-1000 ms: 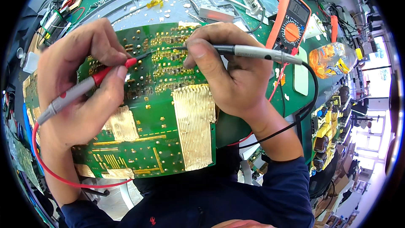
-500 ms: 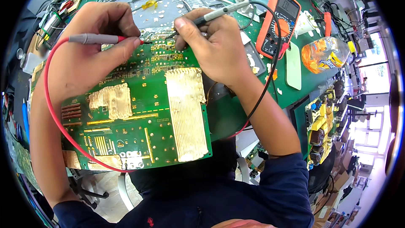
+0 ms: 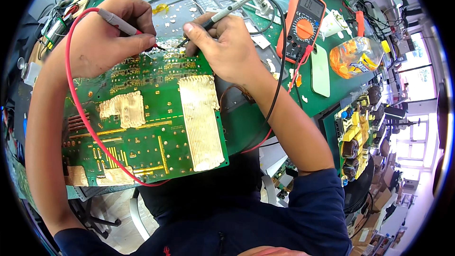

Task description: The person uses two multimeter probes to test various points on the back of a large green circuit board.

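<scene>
A large green circuit board point(image 3: 156, 147) lies before me, with broad solder-coated patches and rows of small parts along its far side. My left hand point(image 3: 116, 38) is closed on a red test probe point(image 3: 118, 22), its tip at the far part rows. In my right hand point(image 3: 215, 42) is a black test probe point(image 3: 230, 10), pinched with its tip pointing down close to the red one. Whether either tip touches the board I cannot tell. Beyond my right hand lies an orange multimeter point(image 3: 303, 27), its screen lit; the red and black leads run to it.
Right of the multimeter are a pale green phone point(image 3: 320, 71) and a clear bottle with an orange label point(image 3: 358, 59). A grey tray point(image 3: 175, 2) with white scraps lies behind the board. Another board with yellow parts point(image 3: 353, 140) stands at the right.
The red probe has tilted steeper, its back end raised. Both tips have shifted slightly left along the far rows. The whole view has moved a little, so the board and multimeter appear further left.
</scene>
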Available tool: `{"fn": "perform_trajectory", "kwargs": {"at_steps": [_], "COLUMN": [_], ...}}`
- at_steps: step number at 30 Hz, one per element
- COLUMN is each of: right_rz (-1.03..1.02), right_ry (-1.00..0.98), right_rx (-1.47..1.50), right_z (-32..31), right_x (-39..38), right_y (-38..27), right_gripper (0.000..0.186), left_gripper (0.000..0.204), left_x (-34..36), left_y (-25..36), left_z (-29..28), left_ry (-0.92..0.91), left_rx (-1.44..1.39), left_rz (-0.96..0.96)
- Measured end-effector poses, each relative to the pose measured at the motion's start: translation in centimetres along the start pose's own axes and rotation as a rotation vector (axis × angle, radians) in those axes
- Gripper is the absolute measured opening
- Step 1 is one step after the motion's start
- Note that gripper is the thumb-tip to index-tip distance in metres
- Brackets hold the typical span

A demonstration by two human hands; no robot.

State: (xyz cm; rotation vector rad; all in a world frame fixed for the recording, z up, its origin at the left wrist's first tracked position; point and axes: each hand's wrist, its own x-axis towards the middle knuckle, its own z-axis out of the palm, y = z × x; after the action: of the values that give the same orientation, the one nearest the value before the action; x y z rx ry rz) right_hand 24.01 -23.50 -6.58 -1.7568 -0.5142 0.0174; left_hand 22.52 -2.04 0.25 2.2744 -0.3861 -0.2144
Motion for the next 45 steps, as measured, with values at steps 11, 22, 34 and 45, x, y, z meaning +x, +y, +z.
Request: {"fn": "perform_trajectory", "kwargs": {"at_steps": [11,22,34,45], "right_rz": [-0.010,-0.051,-0.077,-0.090], "right_ry": [-0.019,0.031,0.040,0.037], "right_rx": [-0.061,0.022,0.004,-0.014], "right_z": [-0.3,0.3,0.1,0.1], "right_x": [-0.1,0.4,0.0,0.1], "right_y": [0.0,1.2,0.8,1.1], "right_gripper": [0.029,0.025,0.028,0.029], "left_gripper": [0.032,0.021,0.013,0.015], "left_x": [-0.2,-1.0,-1.2,-1.2], "left_y": [0.7,0.0,0.2,0.3], "left_z": [0.6,0.8,1.6,2.1], "left_ry": [0.035,0.105,0.037,0.037], "left_rx": [0.077,0.013,0.149,0.182], "left_rz": [0.016,0.217,0.447,0.385]}}
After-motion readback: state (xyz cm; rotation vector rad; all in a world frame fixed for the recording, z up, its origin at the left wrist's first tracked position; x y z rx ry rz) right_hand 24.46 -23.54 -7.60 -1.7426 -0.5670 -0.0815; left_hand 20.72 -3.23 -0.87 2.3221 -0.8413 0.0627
